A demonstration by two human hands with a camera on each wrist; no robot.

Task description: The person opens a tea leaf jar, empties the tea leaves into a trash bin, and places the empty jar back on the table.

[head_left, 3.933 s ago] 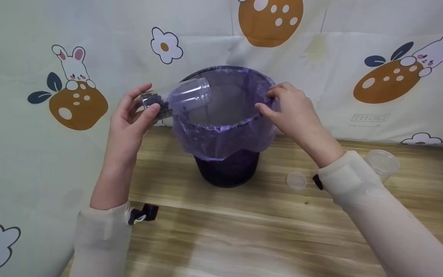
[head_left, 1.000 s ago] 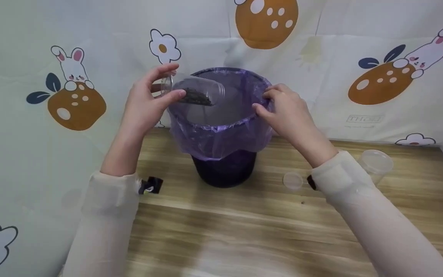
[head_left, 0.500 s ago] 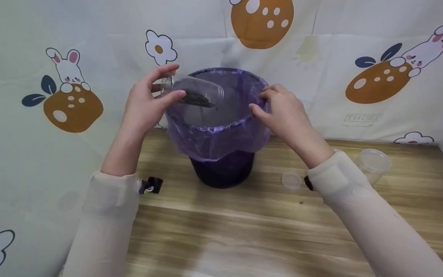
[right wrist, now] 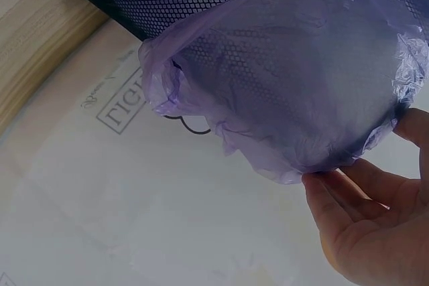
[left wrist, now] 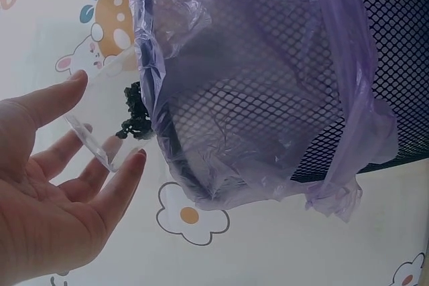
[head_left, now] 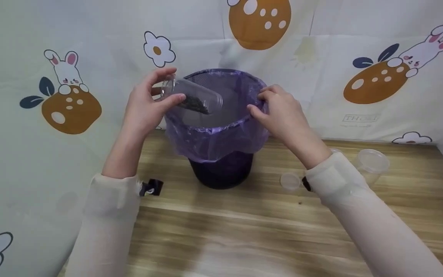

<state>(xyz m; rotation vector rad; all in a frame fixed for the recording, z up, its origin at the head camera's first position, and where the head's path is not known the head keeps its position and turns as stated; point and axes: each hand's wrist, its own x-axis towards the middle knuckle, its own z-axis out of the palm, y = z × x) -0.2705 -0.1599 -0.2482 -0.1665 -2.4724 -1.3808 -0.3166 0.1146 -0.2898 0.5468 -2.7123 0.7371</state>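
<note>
My left hand [head_left: 142, 104] grips a clear plastic jar [head_left: 202, 87] near its base, thumb on the near side. The jar leans over the left rim of a black mesh waste bin [head_left: 221, 171], its mouth tipped down and inward. Small dark dried bits [head_left: 194, 104] lie along its lower side toward the mouth. A purple bin liner [head_left: 219, 144] is folded out over the rim. At the right rim, my right hand [head_left: 283, 109] pinches the liner [right wrist: 281, 98] and rim between thumb and fingers. In the left wrist view, the liner hides the jar's mouth.
A small round translucent lid [head_left: 290, 181] lies on the wooden table [head_left: 206, 223], right of the bin. Farther right stands a clear container [head_left: 374, 163], partly behind my right sleeve [head_left: 340, 181]. A printed cloth [head_left: 313, 115] hangs close behind the bin.
My left hand has moved right and up, tipping the jar's mouth downward over the bin. The dark bits have slid from the jar's base toward its mouth. The right hand keeps its place at the rim.
</note>
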